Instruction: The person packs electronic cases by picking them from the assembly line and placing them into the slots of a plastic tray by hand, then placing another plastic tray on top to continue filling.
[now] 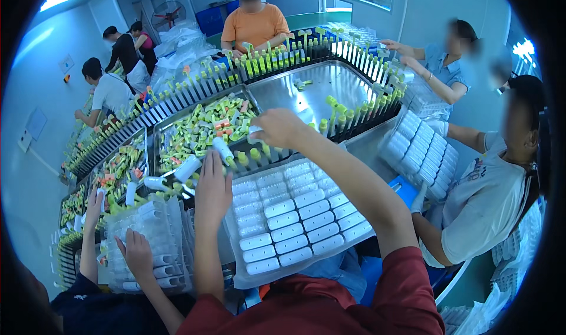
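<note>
My left hand (pixel 213 187) has its fingers stretched out, close to a white case (pixel 223 148) on the near row of yellow-green holders (pixel 254 154). Whether the fingertips touch the case is unclear. My right hand (pixel 278 127) reaches across above that row, its fingers closed on a small white piece (pixel 254 134), mostly hidden by the fingers. Below my arms lies a clear plastic blister tray (pixel 250 208). White oblong cases (pixel 289 230) fill several of its near and middle pockets; far-left pockets show only clear plastic.
A metal tray (pixel 158 152) of loose green and orange pieces stands beyond, beside another metal tray (pixel 277 93) with few pieces. A co-worker on the right holds a blister tray (pixel 420 152). At left, another person's hands (pixel 138 252) work over a blister tray (pixel 144 217).
</note>
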Motion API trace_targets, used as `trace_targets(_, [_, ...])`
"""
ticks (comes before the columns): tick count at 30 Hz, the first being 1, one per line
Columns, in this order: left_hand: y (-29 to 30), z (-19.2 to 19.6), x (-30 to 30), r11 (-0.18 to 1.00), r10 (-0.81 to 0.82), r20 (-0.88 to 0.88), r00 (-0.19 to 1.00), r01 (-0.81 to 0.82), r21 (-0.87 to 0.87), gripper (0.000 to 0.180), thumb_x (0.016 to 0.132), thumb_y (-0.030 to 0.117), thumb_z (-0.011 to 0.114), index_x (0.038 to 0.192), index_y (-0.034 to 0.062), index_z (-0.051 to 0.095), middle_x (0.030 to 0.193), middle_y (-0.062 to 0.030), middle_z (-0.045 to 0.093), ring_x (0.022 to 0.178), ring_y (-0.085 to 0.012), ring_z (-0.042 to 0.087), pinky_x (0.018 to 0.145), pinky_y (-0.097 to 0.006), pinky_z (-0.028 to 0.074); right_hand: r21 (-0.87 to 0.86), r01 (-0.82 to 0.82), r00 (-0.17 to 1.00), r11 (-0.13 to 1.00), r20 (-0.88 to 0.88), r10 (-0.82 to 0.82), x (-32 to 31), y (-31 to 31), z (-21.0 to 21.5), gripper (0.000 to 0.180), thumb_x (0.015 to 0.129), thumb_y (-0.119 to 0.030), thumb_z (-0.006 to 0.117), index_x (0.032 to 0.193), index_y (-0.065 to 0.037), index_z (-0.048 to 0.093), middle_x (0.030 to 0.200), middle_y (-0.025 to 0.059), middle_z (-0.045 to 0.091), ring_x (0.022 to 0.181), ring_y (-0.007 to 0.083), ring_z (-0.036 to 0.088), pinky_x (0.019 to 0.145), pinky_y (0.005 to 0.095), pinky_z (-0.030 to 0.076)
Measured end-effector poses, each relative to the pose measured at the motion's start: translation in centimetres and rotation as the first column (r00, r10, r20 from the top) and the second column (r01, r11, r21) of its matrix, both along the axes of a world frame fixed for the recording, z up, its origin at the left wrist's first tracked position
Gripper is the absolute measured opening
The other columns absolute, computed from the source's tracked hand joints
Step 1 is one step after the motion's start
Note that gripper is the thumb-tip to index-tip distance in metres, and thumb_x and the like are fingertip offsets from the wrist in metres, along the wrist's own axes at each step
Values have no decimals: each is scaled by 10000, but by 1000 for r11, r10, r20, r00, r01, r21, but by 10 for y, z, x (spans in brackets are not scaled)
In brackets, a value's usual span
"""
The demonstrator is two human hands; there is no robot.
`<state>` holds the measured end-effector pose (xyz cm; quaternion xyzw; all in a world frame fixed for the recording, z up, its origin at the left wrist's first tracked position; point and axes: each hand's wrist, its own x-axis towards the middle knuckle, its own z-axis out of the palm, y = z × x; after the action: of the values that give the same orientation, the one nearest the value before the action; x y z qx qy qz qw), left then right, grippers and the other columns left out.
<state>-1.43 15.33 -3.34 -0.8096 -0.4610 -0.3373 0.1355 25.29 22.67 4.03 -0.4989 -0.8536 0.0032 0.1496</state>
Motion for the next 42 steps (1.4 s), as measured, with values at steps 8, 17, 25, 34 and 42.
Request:
trace_targets(8, [-92,23,43,824,-274,225,935,349,-447,249,950,158,768,1136,-7,761,1185,-181,733,1121,-374,696,985,-464,556,146,73,996,987,-63,-64,-86,15,-68,398,1075,-443,600,1211,-75,669,873,134,762,845,337,773,706,505,591])
trace_targets(17, [-65,-12,63,717,-395,83,915,364,-595,468,920,78,727,1373,-4,645,1355,-265,678,1296,-488,613,1084,-551,502,-426,-126,983,896,-173,56,-124,-48,-43,533,1086,-480,553,1341,-25,665,1192,276,740,1060,460,716,966,557,551])
trace_targets(25, [-27,43,55,861,-307,89,948,316,-398,196,1042,107,568,1208,5,583,958,-264,711,939,-483,685,794,-601,515,-79,212,827,974,-517,-222,-6,-175,-51,271,1052,-277,659,1136,-21,631,1054,235,731,926,460,726,782,554,573])
trace_targets(34, [92,49,74,913,-390,-71,918,375,-161,225,904,168,792,1093,63,731,1065,-139,750,1136,-375,693,1071,-511,516,57,119,982,991,-154,-109,19,-204,-71,279,902,-251,832,1104,-68,772,1113,74,682,1148,304,627,943,466,531])
trace_targets(42, [77,35,24,947,-137,39,990,142,-287,229,979,242,729,1080,37,730,1053,-189,744,969,-411,726,846,-535,564,34,189,976,981,-113,-184,30,-195,-86,214,968,-197,766,1133,-64,739,1237,110,665,1217,318,585,1029,526,463])
